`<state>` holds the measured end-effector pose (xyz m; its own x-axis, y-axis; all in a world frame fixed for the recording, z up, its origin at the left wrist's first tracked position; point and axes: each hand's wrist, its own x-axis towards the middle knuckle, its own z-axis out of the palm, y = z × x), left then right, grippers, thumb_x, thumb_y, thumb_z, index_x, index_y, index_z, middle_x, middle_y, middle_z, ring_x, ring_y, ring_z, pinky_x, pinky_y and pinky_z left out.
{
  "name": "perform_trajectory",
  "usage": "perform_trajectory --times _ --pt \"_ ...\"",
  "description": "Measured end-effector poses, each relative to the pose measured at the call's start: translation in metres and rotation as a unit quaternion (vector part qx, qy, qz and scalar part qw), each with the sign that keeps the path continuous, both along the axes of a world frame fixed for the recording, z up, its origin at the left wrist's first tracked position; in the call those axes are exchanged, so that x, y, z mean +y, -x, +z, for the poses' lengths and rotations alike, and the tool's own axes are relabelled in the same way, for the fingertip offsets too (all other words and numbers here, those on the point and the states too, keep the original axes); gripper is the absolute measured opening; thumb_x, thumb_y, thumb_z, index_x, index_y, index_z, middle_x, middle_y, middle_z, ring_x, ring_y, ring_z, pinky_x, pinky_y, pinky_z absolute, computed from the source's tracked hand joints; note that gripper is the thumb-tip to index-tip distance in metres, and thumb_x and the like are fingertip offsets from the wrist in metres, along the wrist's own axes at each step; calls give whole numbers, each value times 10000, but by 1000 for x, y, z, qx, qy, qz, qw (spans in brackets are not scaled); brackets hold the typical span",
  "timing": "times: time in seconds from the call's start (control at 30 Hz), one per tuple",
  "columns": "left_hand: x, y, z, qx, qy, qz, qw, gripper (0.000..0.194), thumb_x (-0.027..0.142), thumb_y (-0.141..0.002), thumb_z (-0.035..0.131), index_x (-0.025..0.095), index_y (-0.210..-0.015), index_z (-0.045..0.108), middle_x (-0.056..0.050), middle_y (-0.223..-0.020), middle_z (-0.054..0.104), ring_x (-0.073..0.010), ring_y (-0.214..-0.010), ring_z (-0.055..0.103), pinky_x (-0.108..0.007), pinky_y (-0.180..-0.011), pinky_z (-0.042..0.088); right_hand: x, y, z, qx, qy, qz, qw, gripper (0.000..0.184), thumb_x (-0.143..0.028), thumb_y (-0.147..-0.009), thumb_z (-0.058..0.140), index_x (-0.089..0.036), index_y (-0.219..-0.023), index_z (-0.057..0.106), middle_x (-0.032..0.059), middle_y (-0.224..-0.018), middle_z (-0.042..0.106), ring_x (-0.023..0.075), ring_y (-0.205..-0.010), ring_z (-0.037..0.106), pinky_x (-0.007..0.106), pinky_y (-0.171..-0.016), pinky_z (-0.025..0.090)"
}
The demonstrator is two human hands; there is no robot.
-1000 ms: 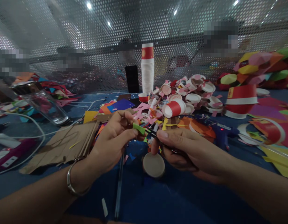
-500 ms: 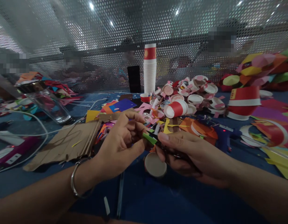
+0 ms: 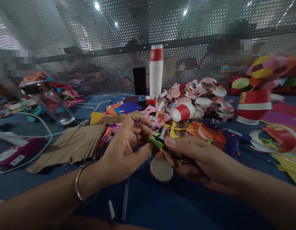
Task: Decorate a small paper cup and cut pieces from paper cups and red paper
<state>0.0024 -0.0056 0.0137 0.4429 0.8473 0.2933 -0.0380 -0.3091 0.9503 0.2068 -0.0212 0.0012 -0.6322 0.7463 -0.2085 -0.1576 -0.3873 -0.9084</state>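
Note:
My left hand point(image 3: 128, 147), with a silver bangle at its wrist, pinches a small piece of green paper point(image 3: 156, 142) between thumb and fingertips. My right hand point(image 3: 195, 156) is closed around dark scissors point(image 3: 159, 139), whose handles are mostly hidden in the palm. Their blades lie against the green paper, just right of my left fingertips. Below the hands, a round cup bottom point(image 3: 161, 169) sits on the blue table. How far the blades are apart cannot be made out.
Cut cup pieces point(image 3: 202, 102) heap behind my hands, near a stack of paper cups point(image 3: 156, 73) and an upright black phone point(image 3: 139, 81). Cardboard point(image 3: 68, 147), a glass bottle point(image 3: 53, 103) and a purple glue gun point(image 3: 17, 153) lie left. A blue glue gun point(image 3: 231, 140) lies right.
The camera view has shifted slightly, so the scene sits a little further right. Both hands keep nearly the same pose, with the scissors still at the green paper.

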Motion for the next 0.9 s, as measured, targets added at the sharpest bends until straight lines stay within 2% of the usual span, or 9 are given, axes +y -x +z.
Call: perform_trajectory --times 0.23,0.47,0.9 --pt "-2 1 1 21 -3 7 1000 371 149 -880 738 231 -1089 444 32 -870 626 -96 -677 630 -206 -584 514 -1 0 -1 11 3 0 1000 487 -574 -946 634 -159 -696 584 -116 -423 290 19 -360 143 165 -354 74" --pt "-4 0 4 36 3 31 999 376 74 -856 680 227 -1080 419 34 -855 603 -115 -714 646 -249 -665 554 -1 0 -1 5 -4 -4 1000 489 -587 -939 636 -158 -709 592 -107 -427 317 25 -370 159 176 -362 83" --pt "-6 5 -1 28 -13 11 999 376 63 -889 639 238 -1115 396 54 -881 571 -88 -714 628 -207 -601 512 0 2 -3 -1 -3 -1 1000 492 -578 -937 649 -168 -679 558 -111 -458 266 23 -381 143 179 -365 71"
